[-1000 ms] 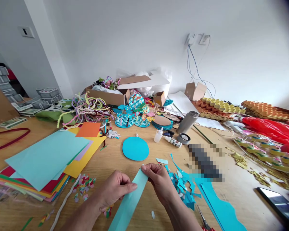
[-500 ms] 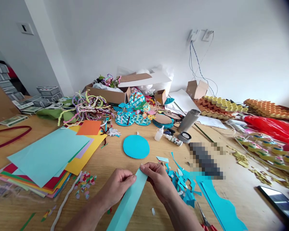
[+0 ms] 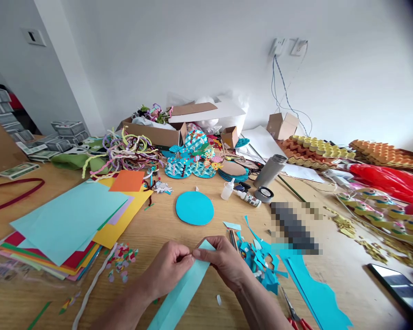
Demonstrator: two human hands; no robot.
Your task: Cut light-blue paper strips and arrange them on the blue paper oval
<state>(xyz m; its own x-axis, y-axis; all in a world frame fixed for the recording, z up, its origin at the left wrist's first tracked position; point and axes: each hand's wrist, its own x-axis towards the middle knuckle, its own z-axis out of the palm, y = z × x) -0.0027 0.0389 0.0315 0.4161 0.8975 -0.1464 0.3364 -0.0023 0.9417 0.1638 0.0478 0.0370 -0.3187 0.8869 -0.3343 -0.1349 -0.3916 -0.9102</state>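
Note:
A long, folded strip of light-blue paper [image 3: 182, 295] slants up from the bottom edge between my hands. My left hand [image 3: 170, 268] pinches its left edge near the top. My right hand [image 3: 225, 263] grips the upper end, with the thumb lying across the paper. The fingertips of both hands nearly meet there. Beyond them a bright blue oval [image 3: 194, 208] lies flat on the wooden table [image 3: 151, 233]. To the right of my right hand are blue paper scraps [image 3: 261, 261], with red-handled scissors [image 3: 294, 316] near the bottom edge.
Coloured paper sheets [image 3: 72, 220] are stacked at the left. A white glue bottle [image 3: 227, 189], a steel flask [image 3: 270, 171] and its lid [image 3: 264, 195] stand past the oval. A phone [image 3: 397, 286] lies at the right; boxes and egg cartons [image 3: 320, 149] line the back.
My right thumb has moved left across the strip's upper end, bringing my fingertips closer together. The top of the strip now sticks out above the thumb.

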